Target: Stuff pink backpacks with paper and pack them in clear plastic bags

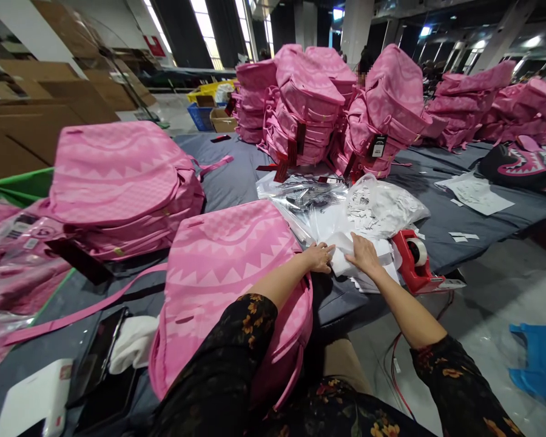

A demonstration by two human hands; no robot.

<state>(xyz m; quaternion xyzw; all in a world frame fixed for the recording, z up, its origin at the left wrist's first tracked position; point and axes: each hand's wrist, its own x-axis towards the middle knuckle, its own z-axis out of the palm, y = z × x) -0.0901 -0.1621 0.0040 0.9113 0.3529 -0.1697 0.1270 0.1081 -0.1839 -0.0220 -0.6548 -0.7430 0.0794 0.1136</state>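
Both my hands rest on a stack of white paper sheets [346, 258] at the table's near edge. My left hand [319, 255] curls its fingers around the left edge of the sheets. My right hand [363, 252] presses down on top of the stack, fingers bent. A pink backpack [227, 273] with a zigzag pattern lies flat just left of my left forearm. A red tape dispenser [414, 261] stands right of my right hand. Clear plastic bags [309, 200] and a bag of white slips [382, 206] lie just behind the paper.
More pink backpacks [118, 182] lie at the left and a tall pile of them [318, 103] stands at the back. A grey cloth-covered table [236, 176] holds everything. A black tablet [95, 358] and white box [31, 400] sit near left. A blue bag [541, 358] lies on the floor.
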